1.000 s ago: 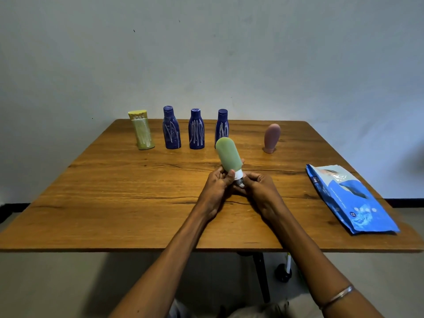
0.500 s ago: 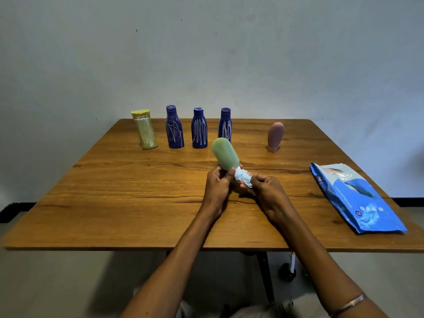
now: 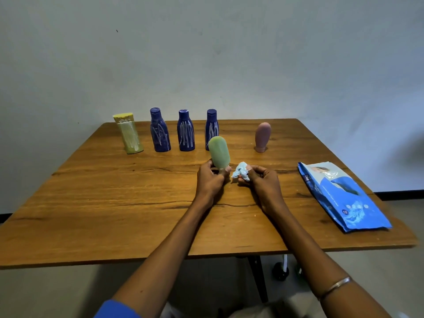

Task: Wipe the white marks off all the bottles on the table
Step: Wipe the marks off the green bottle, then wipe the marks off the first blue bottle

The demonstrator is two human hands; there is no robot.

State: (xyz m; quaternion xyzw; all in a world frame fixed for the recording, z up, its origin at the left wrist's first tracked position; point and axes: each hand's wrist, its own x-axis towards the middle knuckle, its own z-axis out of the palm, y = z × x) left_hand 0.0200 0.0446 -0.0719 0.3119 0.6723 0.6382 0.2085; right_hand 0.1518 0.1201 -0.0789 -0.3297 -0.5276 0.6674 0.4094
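My left hand (image 3: 210, 177) grips a green bottle (image 3: 219, 152) by its lower end, holding it upright over the table's middle. My right hand (image 3: 261, 182) pinches a crumpled pale-blue wipe (image 3: 241, 172) just to the right of the bottle, not touching it. No white marks show on the green bottle's visible side. Three dark blue bottles (image 3: 160, 130) (image 3: 185, 131) (image 3: 212, 126) with white scribbles stand in a row at the back, the rightmost partly hidden behind the green one. A yellow-green bottle (image 3: 129, 134) with white streaks stands at the back left.
A pink bottle (image 3: 262, 136) stands cap-down at the back right, with no marks visible. A blue wipes packet (image 3: 339, 196) lies flat near the right edge of the wooden table (image 3: 114, 203). A plain wall rises behind the table.
My right hand has drawn the wipe away from the bottle's lower end to the right. The green bottle now stands more upright in my left hand.
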